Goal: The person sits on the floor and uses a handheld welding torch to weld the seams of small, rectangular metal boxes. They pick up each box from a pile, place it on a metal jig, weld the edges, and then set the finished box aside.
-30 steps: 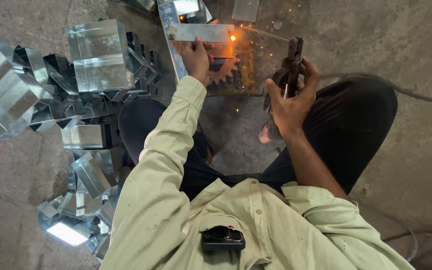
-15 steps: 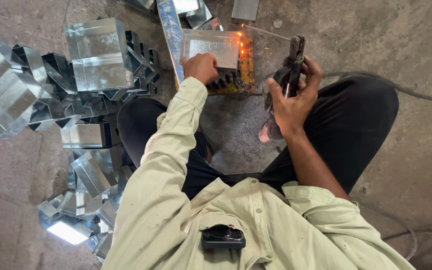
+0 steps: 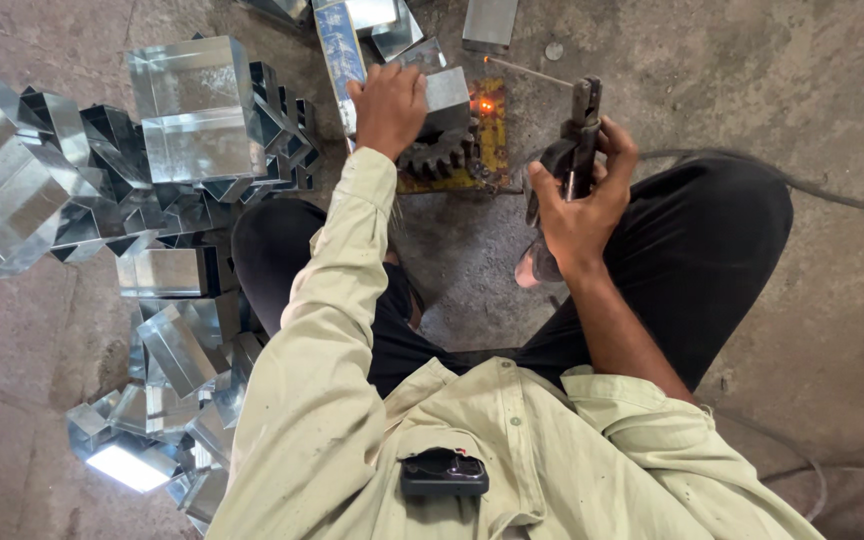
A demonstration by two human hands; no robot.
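The left hand [image 3: 390, 105] is closed over a small shiny metal box piece [image 3: 444, 92], pressing it down on a rusty yellow plate [image 3: 492, 140] that lies on the concrete floor [image 3: 802, 90] in front of the crouching person. A toothed gear [image 3: 437, 158] sits on the same plate, just beside the box piece and partly under the left wrist. The right hand [image 3: 577, 205] is clenched around a welding holder [image 3: 580, 125], which clamps a thin rod [image 3: 527, 70] slanting toward the piece; the rod's tip looks lifted a little way off it. A small orange spot [image 3: 487, 104] glows on the plate at the near edge of the box piece, so 1 weld spot seems freshly made, and I judge this piece to be partway joined rather than finished.

To the person's left, a large heap of similar shiny boxes [image 3: 142, 200] covers the floor, some stacked, some tipped on edge. Whether these are finished or waiting cannot be told. Beyond the plate lie a few flat metal strips [image 3: 337, 45] and 1 loose flat piece [image 3: 490, 22], which look not yet worked. A dark cable [image 3: 832, 195] runs off across the floor on the right.
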